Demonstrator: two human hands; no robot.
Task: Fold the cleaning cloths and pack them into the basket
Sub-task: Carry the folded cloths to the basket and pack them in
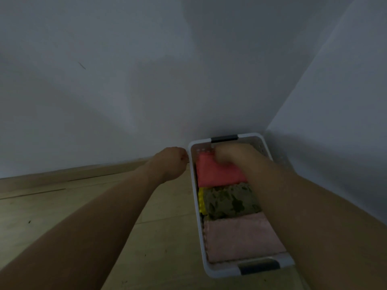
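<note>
A white plastic basket (193, 197) with dark handles stands on the floor in the corner. Folded cloths fill it: a red cloth (215, 174) at the far end, an olive cloth (228, 200) in the middle with a yellow cloth (201, 200) showing at its left, and a pink cloth (240, 237) nearest me. My right hand (230, 153) reaches into the far end, fingers curled down over the red cloth's far edge. My left hand (171, 162) is beside the basket's far left rim, its fingers hidden behind the back of the hand.
Pale walls (125, 80) meet in a corner just behind and to the right of the basket. A light wooden floor (62, 206) stretches to the left. The light is dim.
</note>
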